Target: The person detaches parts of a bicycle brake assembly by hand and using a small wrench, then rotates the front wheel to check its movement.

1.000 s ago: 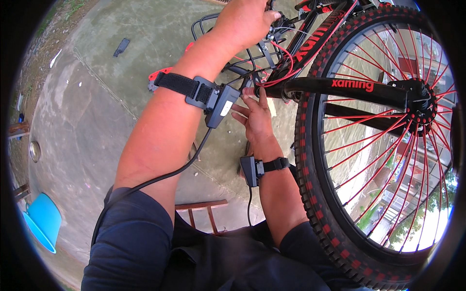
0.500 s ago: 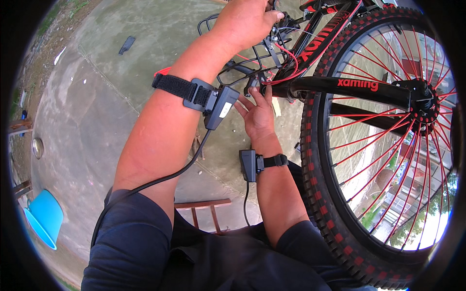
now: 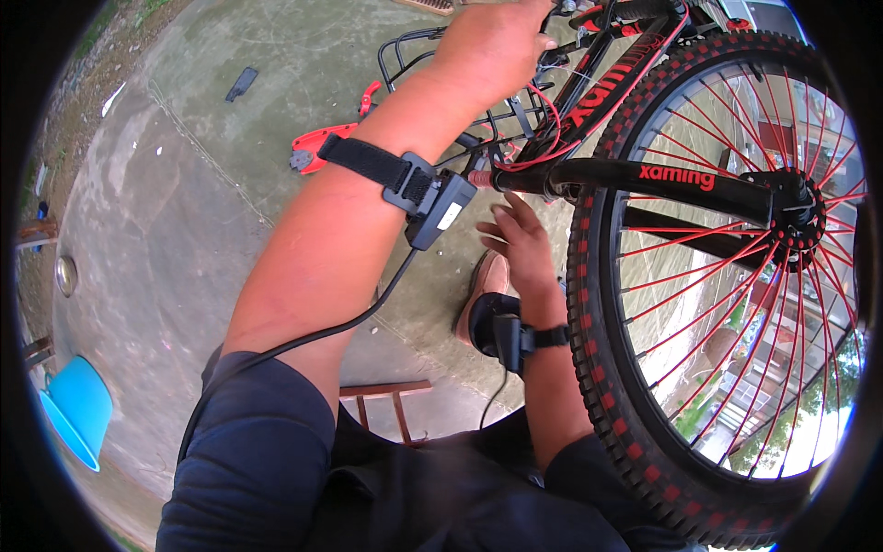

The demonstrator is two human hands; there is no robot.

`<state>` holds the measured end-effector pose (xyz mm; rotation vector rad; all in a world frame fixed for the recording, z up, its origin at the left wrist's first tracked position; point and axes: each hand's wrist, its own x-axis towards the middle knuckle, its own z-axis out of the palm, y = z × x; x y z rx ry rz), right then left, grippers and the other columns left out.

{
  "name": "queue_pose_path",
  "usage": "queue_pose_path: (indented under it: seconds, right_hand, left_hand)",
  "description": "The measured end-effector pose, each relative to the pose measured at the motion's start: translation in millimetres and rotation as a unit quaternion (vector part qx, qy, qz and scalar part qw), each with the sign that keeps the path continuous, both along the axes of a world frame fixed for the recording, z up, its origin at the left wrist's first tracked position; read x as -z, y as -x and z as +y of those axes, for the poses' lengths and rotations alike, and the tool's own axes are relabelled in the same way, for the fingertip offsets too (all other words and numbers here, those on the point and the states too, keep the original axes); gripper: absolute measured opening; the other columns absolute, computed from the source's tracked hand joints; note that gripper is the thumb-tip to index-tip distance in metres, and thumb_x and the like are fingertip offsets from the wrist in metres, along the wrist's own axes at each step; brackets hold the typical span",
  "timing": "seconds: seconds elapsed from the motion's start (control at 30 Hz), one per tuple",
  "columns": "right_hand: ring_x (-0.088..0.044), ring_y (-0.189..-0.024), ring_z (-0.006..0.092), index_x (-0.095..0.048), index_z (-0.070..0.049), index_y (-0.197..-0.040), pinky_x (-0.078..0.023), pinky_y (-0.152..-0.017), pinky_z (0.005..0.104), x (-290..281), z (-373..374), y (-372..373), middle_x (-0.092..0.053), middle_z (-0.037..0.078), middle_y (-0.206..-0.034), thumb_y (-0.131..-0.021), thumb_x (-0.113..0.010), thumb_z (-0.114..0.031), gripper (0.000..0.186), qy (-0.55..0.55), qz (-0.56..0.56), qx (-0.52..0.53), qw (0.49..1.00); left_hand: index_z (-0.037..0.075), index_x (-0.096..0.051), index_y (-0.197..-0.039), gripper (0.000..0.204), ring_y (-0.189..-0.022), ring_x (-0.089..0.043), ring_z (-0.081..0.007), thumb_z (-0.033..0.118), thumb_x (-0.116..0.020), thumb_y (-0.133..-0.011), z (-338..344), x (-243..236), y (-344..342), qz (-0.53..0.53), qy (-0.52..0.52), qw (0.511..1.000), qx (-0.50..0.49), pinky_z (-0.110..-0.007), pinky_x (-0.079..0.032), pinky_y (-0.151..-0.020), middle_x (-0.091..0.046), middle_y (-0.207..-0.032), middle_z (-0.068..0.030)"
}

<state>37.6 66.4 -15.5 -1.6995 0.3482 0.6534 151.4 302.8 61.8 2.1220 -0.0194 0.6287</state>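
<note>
A black and red bicycle fills the right side, its front wheel with red spokes and a black fork close to me. My left hand is at the top, fingers curled in by the frame beside the black wire basket; its fingertips and whatever they grip are hidden. Below the end of the fork's tube, my right hand hangs apart from the bicycle, fingers spread and nothing in them. Red cables loop between the basket and the frame.
On the concrete floor lie a red tool-like piece and a dark flat object. A blue tub stands at lower left. A wooden frame and my shoe are below my hands.
My right hand has come away from the fork's tube, moving down and right. My left hand has shifted slightly right. The red piece on the floor and my shoe now show more.
</note>
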Motion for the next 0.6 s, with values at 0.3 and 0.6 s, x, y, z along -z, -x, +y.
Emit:
queue_pose_path:
  seconds: [0.3, 0.6]
  right_hand:
    - [-0.065, -0.097, 0.0211, -0.057, -0.002, -0.124, -0.052, -0.084, 0.0339, -69, -135, -63, -0.065, 0.011, -0.113, -0.095, -0.058, -0.024, 0.036, -0.015, -0.08, 0.024, 0.996]
    - [-0.063, -0.098, 0.0205, -0.058, -0.003, -0.121, -0.051, -0.085, 0.0346, -134, -108, -68, -0.065, 0.009, -0.113, -0.094, -0.059, -0.023, 0.034, -0.063, -0.1, -0.091, 0.989]
  left_hand:
    - [0.005, -0.054, -0.106, 0.026, -0.079, -0.065, -0.041, 0.019, -0.065, -0.087, -24, 17, -17, -0.026, 0.015, 1.0, 0.003, -0.05, -0.05, -0.068, -0.066, -0.078, -0.0202]
    - [0.006, -0.055, -0.104, 0.023, -0.087, -0.061, -0.0416, 0.02, -0.064, -0.088, -35, 25, -29, 0.002, 0.09, 0.996, 0.019, -0.047, -0.048, -0.072, -0.066, -0.086, -0.0176]
